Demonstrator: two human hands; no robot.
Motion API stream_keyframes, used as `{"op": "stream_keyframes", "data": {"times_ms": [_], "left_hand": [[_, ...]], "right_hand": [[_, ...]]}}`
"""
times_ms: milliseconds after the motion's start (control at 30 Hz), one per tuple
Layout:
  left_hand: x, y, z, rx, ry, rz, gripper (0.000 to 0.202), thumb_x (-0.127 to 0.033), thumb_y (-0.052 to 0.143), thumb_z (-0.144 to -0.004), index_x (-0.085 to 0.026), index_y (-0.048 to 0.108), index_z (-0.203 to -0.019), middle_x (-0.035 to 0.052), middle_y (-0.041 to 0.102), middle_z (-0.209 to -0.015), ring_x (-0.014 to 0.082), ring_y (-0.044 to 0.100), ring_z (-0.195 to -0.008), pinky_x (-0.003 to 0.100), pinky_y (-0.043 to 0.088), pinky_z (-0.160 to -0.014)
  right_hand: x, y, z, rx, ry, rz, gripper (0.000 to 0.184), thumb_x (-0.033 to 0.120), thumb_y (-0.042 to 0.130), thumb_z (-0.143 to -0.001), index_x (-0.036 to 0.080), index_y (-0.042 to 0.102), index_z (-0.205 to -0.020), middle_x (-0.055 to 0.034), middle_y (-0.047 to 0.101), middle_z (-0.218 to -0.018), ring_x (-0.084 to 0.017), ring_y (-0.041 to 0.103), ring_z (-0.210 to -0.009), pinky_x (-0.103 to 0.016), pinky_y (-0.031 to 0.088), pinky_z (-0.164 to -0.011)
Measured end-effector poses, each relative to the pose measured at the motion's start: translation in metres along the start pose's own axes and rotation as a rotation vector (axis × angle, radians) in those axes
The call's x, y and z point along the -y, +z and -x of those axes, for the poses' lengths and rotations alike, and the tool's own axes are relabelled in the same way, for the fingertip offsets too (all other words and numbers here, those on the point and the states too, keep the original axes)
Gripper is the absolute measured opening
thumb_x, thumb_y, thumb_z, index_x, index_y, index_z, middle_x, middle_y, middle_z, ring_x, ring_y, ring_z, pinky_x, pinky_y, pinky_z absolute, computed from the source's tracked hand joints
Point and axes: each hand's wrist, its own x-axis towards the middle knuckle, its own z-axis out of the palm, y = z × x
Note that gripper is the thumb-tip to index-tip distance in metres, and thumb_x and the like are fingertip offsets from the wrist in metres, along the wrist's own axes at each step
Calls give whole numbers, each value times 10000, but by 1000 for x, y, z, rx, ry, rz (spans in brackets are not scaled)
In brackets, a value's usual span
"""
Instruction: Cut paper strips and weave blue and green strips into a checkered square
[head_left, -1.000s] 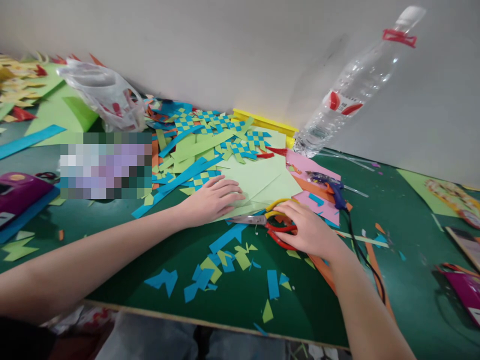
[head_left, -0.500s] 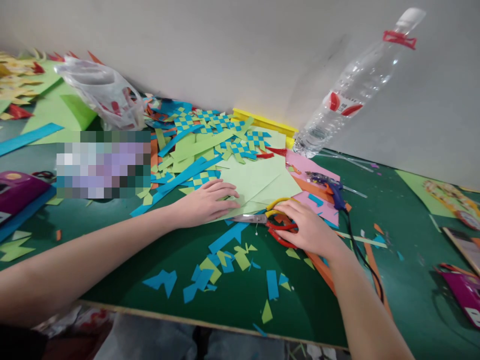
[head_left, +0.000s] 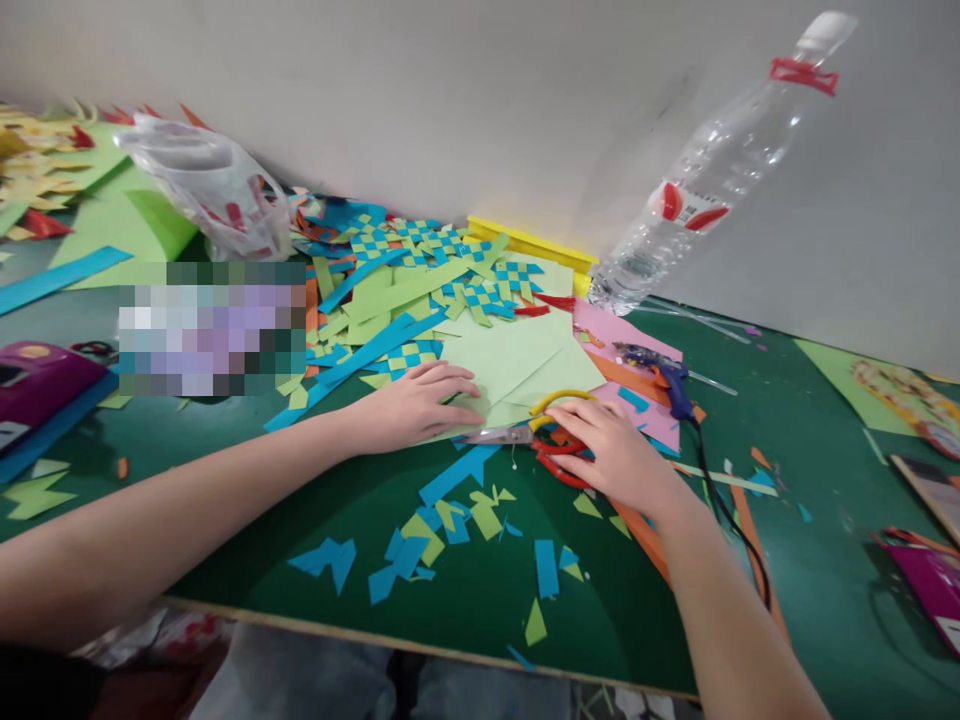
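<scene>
My left hand (head_left: 427, 408) lies flat with its fingers stretched out on a pale green sheet of paper (head_left: 510, 355). To its right, my right hand (head_left: 604, 448) has its fingers on the handles of a pair of scissors (head_left: 551, 450), one handle yellow and one red. The blades point left toward my left hand, at the sheet's near edge. Exactly how the fingers sit in the loops is partly hidden. Blue and green paper scraps (head_left: 405, 555) are scattered on the green table (head_left: 300, 620) in front of my hands.
Woven blue-green paper pieces (head_left: 480, 290) and loose strips are heaped behind my left hand. A tall plastic bottle (head_left: 697, 190) stands at the wall. A blue glue gun (head_left: 675, 390) with a black cord lies at right. A plastic bag (head_left: 217, 190) stands back left.
My left hand stays put on the paper. The fingers of my right hand shift slightly on the scissors' handles, and the yellow handle sits a little higher. The view drifts slightly.
</scene>
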Motion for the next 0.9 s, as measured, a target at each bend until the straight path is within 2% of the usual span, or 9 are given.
{"op": "stream_keyframes", "data": {"times_ms": [233, 467, 900], "left_hand": [[1, 1, 1, -1, -6, -4, 302, -249, 424, -981, -291, 637, -1191, 81, 556, -1308, 266, 405, -1300, 491, 318, -1082], [1, 2, 1, -2, -14, 3, 305, -235, 430, -976, -297, 638, -1190, 84, 555, -1306, 267, 400, -1302, 491, 320, -1080], [0, 2, 0, -3, -10, 36, 280, -242, 442, -974, -276, 633, -1176, 78, 557, -1315, 270, 404, -1300, 459, 361, -1041]], "right_hand": [[-2, 1, 0, 3, -13, 29, 454, 340, 601, -887, 174, 512, -1301, -113, 584, -1259, -275, 540, -1164, -473, 406, -993], [-4, 0, 2, -16, -18, 13, 412, 328, 571, -902, 214, 518, -1293, -103, 588, -1252, -272, 552, -1153, -470, 401, -995], [8, 1, -1, 3, 12, -66, 400, 357, 581, -889, 199, 549, -1255, -104, 586, -1234, -271, 532, -1109, -464, 408, -993]]}}
